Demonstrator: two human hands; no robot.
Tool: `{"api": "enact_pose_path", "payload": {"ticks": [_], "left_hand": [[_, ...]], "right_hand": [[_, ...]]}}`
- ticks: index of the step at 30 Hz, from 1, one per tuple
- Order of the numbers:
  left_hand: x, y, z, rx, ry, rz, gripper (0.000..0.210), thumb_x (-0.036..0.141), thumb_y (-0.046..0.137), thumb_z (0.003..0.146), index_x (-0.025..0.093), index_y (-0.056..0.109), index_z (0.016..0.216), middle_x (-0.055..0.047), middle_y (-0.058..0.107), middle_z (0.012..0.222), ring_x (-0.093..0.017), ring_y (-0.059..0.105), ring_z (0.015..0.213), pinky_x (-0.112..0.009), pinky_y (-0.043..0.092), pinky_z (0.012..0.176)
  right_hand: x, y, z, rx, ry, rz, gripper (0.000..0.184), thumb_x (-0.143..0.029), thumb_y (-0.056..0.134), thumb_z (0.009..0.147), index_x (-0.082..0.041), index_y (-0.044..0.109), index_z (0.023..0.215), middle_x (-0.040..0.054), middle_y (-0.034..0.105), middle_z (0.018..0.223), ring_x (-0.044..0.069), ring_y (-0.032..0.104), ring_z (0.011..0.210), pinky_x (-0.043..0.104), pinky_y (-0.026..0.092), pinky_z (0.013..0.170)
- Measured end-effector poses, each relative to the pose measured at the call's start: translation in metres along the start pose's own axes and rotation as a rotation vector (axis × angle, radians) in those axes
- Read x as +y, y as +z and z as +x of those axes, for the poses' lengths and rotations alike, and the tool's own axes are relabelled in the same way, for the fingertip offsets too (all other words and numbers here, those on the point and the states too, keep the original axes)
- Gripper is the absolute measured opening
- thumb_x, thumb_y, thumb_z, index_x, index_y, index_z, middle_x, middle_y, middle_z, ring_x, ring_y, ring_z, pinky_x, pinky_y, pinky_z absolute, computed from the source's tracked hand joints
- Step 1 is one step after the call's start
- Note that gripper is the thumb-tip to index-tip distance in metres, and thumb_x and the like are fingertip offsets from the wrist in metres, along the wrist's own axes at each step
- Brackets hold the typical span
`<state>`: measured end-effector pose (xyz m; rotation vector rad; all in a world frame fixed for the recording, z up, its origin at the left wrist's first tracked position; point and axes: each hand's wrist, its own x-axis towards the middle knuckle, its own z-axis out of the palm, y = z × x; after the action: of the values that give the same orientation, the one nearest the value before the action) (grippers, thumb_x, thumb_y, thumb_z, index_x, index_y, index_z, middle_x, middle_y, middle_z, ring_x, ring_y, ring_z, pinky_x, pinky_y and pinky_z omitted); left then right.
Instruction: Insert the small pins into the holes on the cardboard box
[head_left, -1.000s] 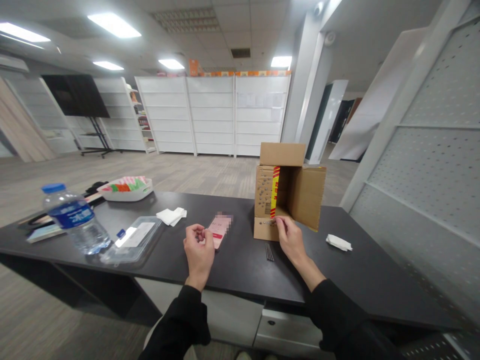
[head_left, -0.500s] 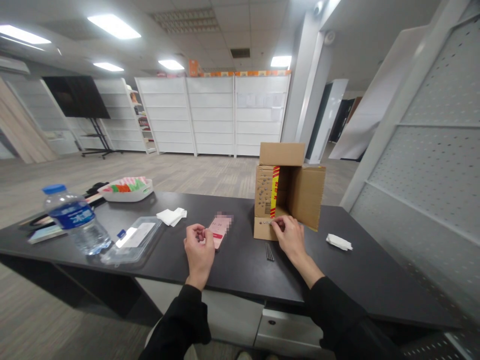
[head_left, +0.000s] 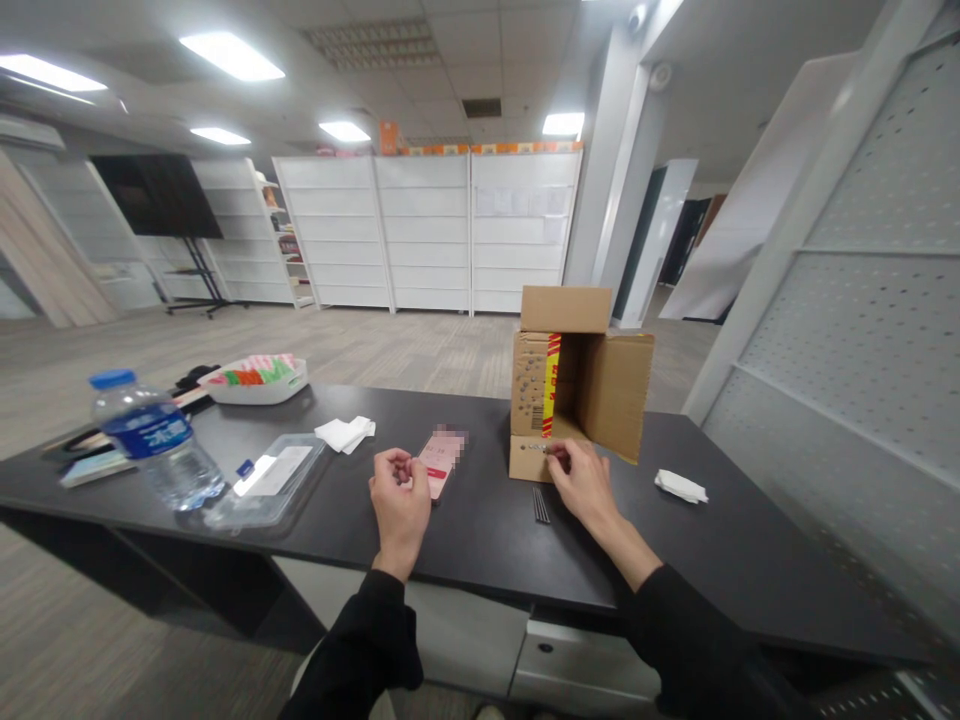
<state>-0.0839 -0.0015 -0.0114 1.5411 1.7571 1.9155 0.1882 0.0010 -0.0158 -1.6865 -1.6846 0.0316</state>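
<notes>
- Only real mover since half a second ago: the right hand (head_left: 585, 485), which has slid slightly right and down along the box's bottom flap (head_left: 523, 468). The left hand (head_left: 401, 500) looks pretty much parked.
- Left fingers are curled in, tips close to the thumb, hovering just by the phone (head_left: 439, 472). Can't tell if anything's tucked in there.
- Right thumb and finger are bunched up at the end of the row (head_left: 534, 447) on the flap. Maybe pinching something tiny, but I can't tell.
- Loose bits: a few thin metal rods (head_left: 541, 506) lying side by side on the desk (head_left: 465, 550), right in front of the box. I'd count those as unused.
- The box (head_left: 577, 385) itself stands right of middle on the desk, open side facing the person, flaps spread.
- Done, I'd guess: dots (head_left: 532, 375) all over its left panel, plus that short row. Heads or holes? Too small to say. The flap looks part-finished to me; no clue how many more it needs.
- Way back: white shelves (head_left: 424, 235), nothing to do with it.
</notes>
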Motion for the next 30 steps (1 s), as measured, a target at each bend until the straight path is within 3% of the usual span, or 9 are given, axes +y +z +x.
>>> {"api": "enact_pose_path", "payload": {"ticks": [7, 13, 18, 25, 30], "left_hand": [[-0.001, 0.001, -0.001, -0.006, -0.008, -0.003, 0.011, 0.023, 0.058, 0.079, 0.022, 0.051, 0.087, 0.003, 0.053, 0.074, -0.013, 0.051, 0.068, -0.028, 0.043, 0.07], [-0.001, 0.001, -0.001, -0.002, 0.004, -0.005, 0.01, 0.023, 0.058, 0.079, 0.021, 0.051, 0.087, 0.003, 0.053, 0.074, -0.013, 0.051, 0.067, -0.029, 0.043, 0.072], [0.0, 0.0, -0.001, 0.003, 0.01, 0.0, 0.011, 0.023, 0.058, 0.079, 0.021, 0.051, 0.087, 0.004, 0.052, 0.073, -0.013, 0.051, 0.066, -0.029, 0.042, 0.072], [0.0, 0.0, 0.0, 0.0, 0.01, -0.004, 0.01, 0.023, 0.058, 0.079, 0.021, 0.051, 0.087, 0.004, 0.052, 0.073, -0.013, 0.051, 0.065, -0.029, 0.042, 0.071], [0.0, 0.001, 0.0, -0.005, 0.013, -0.014, 0.011, 0.023, 0.057, 0.079, 0.021, 0.051, 0.088, 0.004, 0.052, 0.072, -0.012, 0.051, 0.065, -0.029, 0.042, 0.071]], "right_hand": [[-0.01, -0.025, -0.031, -0.206, -0.325, -0.018, 0.024, -0.034, 0.05, 0.093, -0.023, 0.066, 0.107, 0.007, 0.066, 0.119, 0.023, 0.056, 0.113, 0.039, 0.036, 0.094], [-0.011, -0.036, -0.041, -0.336, -0.458, -0.071, 0.034, -0.036, 0.055, 0.09, -0.022, 0.064, 0.119, 0.0091, 0.062, 0.13, 0.024, 0.053, 0.119, 0.042, 0.035, 0.1], [-0.011, -0.034, -0.038, -0.365, -0.493, -0.099, 0.031, -0.033, 0.054, 0.089, -0.02, 0.066, 0.114, 0.0092, 0.067, 0.118, 0.024, 0.055, 0.111, 0.042, 0.033, 0.1], [-0.021, -0.033, -0.033, -0.331, -0.552, -0.219, 0.018, -0.03, 0.055, 0.085, -0.018, 0.066, 0.093, 0.0091, 0.068, 0.099, 0.024, 0.054, 0.1, 0.038, 0.032, 0.094], [-0.023, -0.03, -0.031, -0.327, -0.567, -0.283, 0.018, -0.034, 0.057, 0.083, -0.019, 0.062, 0.092, 0.0075, 0.066, 0.094, 0.024, 0.052, 0.097, 0.038, 0.031, 0.093]]}}
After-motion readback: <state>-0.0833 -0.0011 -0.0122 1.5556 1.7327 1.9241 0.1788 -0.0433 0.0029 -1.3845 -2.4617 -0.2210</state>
